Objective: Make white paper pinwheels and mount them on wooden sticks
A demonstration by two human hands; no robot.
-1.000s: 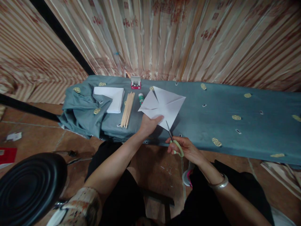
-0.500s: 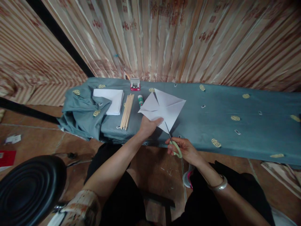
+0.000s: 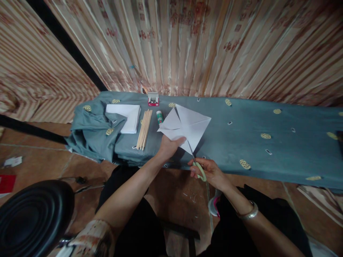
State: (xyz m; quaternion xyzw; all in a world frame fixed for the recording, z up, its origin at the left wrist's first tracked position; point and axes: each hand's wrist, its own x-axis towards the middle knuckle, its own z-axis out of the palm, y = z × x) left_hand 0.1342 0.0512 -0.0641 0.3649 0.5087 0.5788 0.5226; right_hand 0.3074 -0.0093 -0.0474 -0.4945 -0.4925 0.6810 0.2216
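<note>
The paper (image 3: 198, 124) is at the near edge of the desk (image 3: 241, 139), one corner facing front. The left hand (image 3: 169, 147) has a firm grip on it, thumb on top, likely to keep it still. The right hand (image 3: 210, 170) has its grip curled round the handles of the scissors (image 3: 203, 174). They point long-ways forward and a bit left, blades at the paper, likely lined up to cut toward its middle.

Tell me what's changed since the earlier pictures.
The scissors in the right hand have edged slightly further into the white paper from its near corner. Nothing was taken hold of or let go: the left hand still holds the paper. The wooden sticks, glue stick and open box stayed put.
</note>
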